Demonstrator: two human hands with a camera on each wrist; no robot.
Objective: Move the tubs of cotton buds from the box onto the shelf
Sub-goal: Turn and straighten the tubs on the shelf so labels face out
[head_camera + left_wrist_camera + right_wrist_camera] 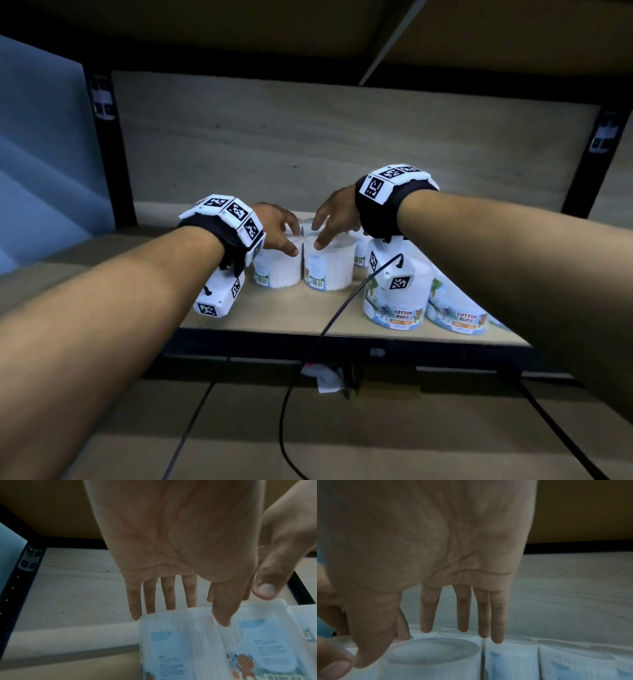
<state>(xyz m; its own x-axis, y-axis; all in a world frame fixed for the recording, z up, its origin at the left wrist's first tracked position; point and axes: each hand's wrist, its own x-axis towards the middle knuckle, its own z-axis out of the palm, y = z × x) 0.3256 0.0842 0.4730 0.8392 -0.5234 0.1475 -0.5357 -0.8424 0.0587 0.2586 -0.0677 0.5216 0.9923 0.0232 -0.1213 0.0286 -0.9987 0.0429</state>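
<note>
Several white tubs of cotton buds stand on the wooden shelf (274, 315). My left hand (289, 236) hovers over the leftmost tub (277, 270), thumb tip at its front top edge. In the left wrist view this hand (180, 615) has straight fingers behind the tub (180, 649) and the thumb in front. My right hand (317, 234) reaches over the neighbouring tub (329, 267). Seen from the right wrist, that hand (419, 649) spreads straight fingers above the tub's lid (428, 655). Neither hand closes round a tub.
Two more tubs (397, 308) (457, 315) stand at the shelf's front right, and others sit behind my right wrist. Black posts (109, 164) (589, 171) frame the shelf, with a board overhead. A black cable (329, 325) hangs down. Brown cardboard (376, 438) lies below.
</note>
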